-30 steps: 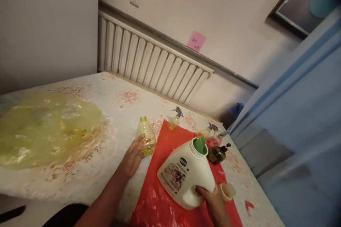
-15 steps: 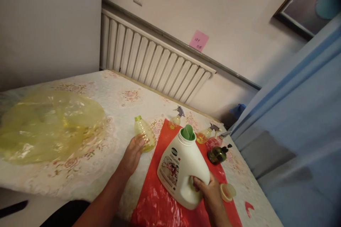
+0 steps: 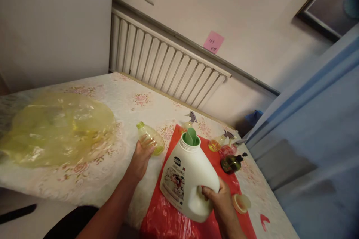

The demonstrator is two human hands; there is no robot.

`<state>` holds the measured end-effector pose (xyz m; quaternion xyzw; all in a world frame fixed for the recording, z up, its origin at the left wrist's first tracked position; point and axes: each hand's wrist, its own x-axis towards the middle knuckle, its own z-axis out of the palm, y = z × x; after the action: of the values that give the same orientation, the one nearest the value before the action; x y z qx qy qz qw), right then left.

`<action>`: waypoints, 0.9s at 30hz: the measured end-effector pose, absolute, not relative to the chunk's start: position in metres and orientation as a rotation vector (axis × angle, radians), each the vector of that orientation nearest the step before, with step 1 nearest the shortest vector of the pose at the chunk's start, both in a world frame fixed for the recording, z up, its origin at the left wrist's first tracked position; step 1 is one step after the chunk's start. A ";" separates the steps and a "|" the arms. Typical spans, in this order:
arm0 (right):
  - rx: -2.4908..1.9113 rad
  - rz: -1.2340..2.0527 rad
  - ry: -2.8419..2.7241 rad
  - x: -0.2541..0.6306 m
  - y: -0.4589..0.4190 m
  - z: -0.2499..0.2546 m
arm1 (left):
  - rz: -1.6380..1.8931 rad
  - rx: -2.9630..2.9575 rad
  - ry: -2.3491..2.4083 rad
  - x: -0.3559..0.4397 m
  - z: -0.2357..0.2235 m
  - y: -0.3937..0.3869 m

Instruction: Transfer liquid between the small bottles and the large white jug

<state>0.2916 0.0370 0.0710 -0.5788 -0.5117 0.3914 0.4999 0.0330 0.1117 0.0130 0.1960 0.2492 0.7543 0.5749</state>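
My right hand point(image 3: 221, 205) grips the handle of a big white detergent jug point(image 3: 186, 179) with an open green spout, held above a red plastic sheet point(image 3: 165, 218). The jug leans to the left. My left hand point(image 3: 141, 158) holds a small clear yellowish bottle point(image 3: 150, 142) with a green neck, tilted to the left over the flowered tablecloth point(image 3: 126, 104). The jug's spout is a short way right of the small bottle.
A yellow plastic bag point(image 3: 53, 127) lies at the left. Small spray bottles point(image 3: 220, 142), a dark green pump bottle point(image 3: 230, 163) and a beige cap point(image 3: 240, 202) sit on the right. A radiator point(image 3: 165, 69) and a blue curtain point(image 3: 316, 138) border the table.
The jug has swung from leaning right to leaning left, toward the small bottle. My left hand has lifted and tilted the small bottle to the left.
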 end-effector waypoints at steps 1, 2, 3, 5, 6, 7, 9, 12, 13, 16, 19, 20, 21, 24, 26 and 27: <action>-1.393 0.961 -1.226 0.292 0.036 0.073 | 1.771 0.445 0.579 0.032 0.012 0.112; -1.386 0.973 -1.208 0.294 0.035 0.076 | 1.770 0.433 0.573 0.032 0.012 0.113; -1.379 0.984 -1.189 0.297 0.033 0.080 | 1.765 0.426 0.570 0.031 0.011 0.113; -1.369 1.000 -1.157 0.303 0.029 0.088 | 1.746 0.417 0.574 0.031 0.009 0.114; -1.365 1.004 -1.146 0.307 0.026 0.093 | 1.731 0.416 0.578 0.032 0.009 0.113; -1.360 1.006 -1.143 0.312 0.024 0.099 | 1.716 0.417 0.583 0.032 0.008 0.113; -1.348 1.005 -1.158 0.322 0.018 0.111 | 1.683 0.435 0.585 0.035 0.009 0.110; -1.385 0.980 -1.203 0.340 0.010 0.131 | 1.623 0.526 0.585 0.043 0.008 0.106; -1.420 0.966 -1.216 0.347 0.008 0.136 | 1.595 0.584 0.586 0.046 0.008 0.104; -1.551 0.917 -1.269 0.368 0.003 0.152 | 1.482 0.780 0.581 0.058 0.004 0.099; -1.662 0.877 -1.360 0.388 -0.002 0.165 | 1.337 0.920 0.556 0.071 0.000 0.093; -1.695 0.876 -1.400 0.394 -0.004 0.170 | 1.291 0.958 0.542 0.075 -0.001 0.090; -1.722 0.884 -1.449 0.399 -0.006 0.175 | 1.256 0.998 0.525 0.080 -0.002 0.087; -1.781 0.916 -1.600 0.410 -0.010 0.190 | 1.199 1.118 0.487 0.093 -0.004 0.079; -1.792 0.918 -1.673 0.415 -0.012 0.198 | 1.177 1.176 0.480 0.100 -0.004 0.074; -1.791 0.916 -1.691 0.417 -0.013 0.202 | 1.158 1.205 0.488 0.103 -0.004 0.072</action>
<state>0.4168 -0.0127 0.2016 -0.6593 -0.6222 0.3373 0.2540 0.1025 0.0722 -0.0045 0.5291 0.2144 0.5087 0.6444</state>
